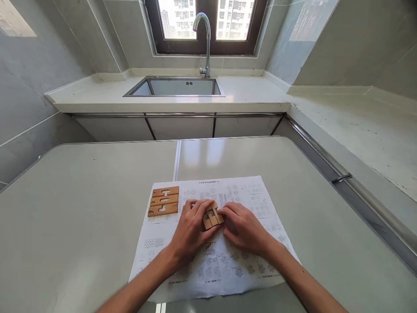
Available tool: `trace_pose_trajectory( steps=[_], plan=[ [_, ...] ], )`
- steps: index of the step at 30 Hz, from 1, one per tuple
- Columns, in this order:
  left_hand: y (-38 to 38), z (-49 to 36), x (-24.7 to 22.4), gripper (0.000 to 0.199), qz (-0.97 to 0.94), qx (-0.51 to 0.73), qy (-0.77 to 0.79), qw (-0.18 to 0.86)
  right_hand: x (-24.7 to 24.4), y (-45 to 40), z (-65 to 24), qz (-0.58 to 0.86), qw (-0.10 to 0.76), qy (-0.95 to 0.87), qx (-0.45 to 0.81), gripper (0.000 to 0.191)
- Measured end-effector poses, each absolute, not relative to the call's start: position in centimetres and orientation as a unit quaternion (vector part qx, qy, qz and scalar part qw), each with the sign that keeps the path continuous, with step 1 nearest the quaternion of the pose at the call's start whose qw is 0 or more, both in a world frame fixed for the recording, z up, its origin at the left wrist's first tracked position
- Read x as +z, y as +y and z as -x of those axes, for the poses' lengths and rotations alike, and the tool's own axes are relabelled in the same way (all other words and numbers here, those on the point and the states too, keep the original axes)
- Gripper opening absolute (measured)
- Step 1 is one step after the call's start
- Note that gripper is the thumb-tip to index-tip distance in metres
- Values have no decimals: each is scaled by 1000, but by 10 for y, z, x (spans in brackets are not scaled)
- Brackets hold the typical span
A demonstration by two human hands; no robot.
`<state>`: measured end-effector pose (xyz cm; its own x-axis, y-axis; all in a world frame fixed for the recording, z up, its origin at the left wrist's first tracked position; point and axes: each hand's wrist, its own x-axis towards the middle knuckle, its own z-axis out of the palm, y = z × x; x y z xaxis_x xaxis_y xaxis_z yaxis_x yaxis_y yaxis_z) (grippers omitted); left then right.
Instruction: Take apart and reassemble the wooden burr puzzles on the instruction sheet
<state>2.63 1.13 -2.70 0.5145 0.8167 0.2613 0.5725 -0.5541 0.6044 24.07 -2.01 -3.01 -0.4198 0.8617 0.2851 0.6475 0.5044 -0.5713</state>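
A small wooden interlocking puzzle, made of several light-brown pieces with gaps in its top, is held above a printed sheet. My left hand wraps round its left side, thumb along the near edge and fingers at the far edge. At its right side, the curled fingers of my right hand press against the puzzle's edge; their undersides are hidden. Three flat wooden puzzle pieces with cut-out slots and dark numbers lie side by side on the sheet's upper left.
The sheet carries rows of small line diagrams and lies on a pale table with a seam strip. Beyond the table are a counter, a sink, a tap and a window. Another counter runs along the right.
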Motion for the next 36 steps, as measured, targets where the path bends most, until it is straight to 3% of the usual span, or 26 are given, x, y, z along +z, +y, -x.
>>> trace_pose_trajectory(
  steps=[9, 15, 21, 36],
  plan=[
    [-10, 8, -9, 62, -832, 271, 452, 172, -36, -21, -234, 472, 359, -782, 192, 33],
    [-42, 65, -7, 55, -771, 261, 569, 113, -37, -23, -232, 469, 359, -787, 179, 27],
    [-52, 87, -11, 64, -715, 248, 651, 63, -36, -25, -231, 468, 359, -787, 180, 25],
    [-29, 84, -11, 66, -702, 231, 673, 34, -34, -25, -232, 466, 364, -787, 177, 24]
  ],
)
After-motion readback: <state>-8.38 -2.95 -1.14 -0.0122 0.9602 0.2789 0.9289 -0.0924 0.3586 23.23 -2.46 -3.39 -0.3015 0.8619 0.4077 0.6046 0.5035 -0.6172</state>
